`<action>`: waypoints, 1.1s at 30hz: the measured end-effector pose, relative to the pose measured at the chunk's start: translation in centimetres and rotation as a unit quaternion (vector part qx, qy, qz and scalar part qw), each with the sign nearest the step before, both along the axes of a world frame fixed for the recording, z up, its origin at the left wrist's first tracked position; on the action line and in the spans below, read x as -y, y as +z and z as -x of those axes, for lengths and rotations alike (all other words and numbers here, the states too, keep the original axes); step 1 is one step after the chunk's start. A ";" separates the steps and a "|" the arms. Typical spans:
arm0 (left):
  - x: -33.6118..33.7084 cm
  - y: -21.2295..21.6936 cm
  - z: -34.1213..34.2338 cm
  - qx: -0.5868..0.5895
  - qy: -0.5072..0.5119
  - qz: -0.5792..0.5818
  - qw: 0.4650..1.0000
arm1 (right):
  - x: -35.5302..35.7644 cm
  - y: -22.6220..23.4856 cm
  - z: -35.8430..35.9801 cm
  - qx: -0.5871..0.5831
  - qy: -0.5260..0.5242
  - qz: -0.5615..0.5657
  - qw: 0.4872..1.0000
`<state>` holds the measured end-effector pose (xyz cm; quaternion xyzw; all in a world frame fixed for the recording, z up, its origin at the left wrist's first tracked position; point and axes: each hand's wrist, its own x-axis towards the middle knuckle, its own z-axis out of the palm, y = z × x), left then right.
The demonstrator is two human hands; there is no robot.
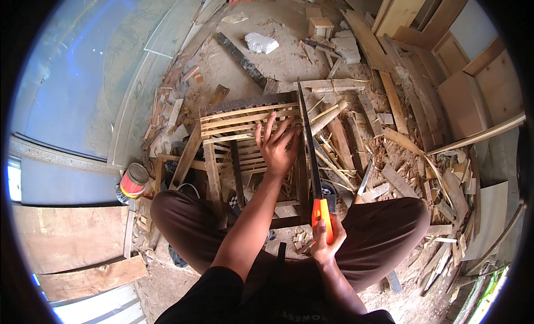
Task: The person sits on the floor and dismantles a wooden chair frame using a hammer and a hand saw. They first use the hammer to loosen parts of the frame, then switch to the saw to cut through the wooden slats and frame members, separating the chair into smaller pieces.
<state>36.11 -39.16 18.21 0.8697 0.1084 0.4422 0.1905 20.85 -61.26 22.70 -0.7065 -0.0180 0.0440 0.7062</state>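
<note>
A wooden frame with thin slats (233, 116) across it stands between my knees. Over its top slats, near their right ends, my left hand (278, 151) rests with the fingers spread. In my right hand (328, 247) is the orange handle of a handsaw (322, 215). The saw's long dark blade points away from me along the frame's right side, close to the slat ends and to the left fingertips. Whether its teeth touch the wood I cannot tell.
Scrap wood (397, 180) and splinters litter the ground on the right. A red and yellow can (134, 180) stands at the left beside blue panels (72, 84). Farther off lie a dark wooden bar (242, 59) and a white chunk (261, 43). Boards (467, 96) lean at the far right.
</note>
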 end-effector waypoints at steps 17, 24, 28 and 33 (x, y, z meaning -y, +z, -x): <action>0.1 -0.2 -0.1 0.006 -0.001 -0.010 1.000 | -2.3 0.1 -1.7 0.014 -0.032 0.019 0.999; 0.1 -0.5 -0.1 0.009 -0.001 0.000 1.000 | 1.3 -0.1 2.8 -0.035 -0.016 0.001 0.999; 0.2 -0.2 -0.3 0.001 0.004 0.000 1.000 | -3.2 0.9 -4.4 -0.029 -0.021 -0.006 0.999; -0.3 -0.7 -0.2 0.012 0.003 0.004 1.000 | 2.1 0.2 4.1 0.005 0.012 0.032 0.999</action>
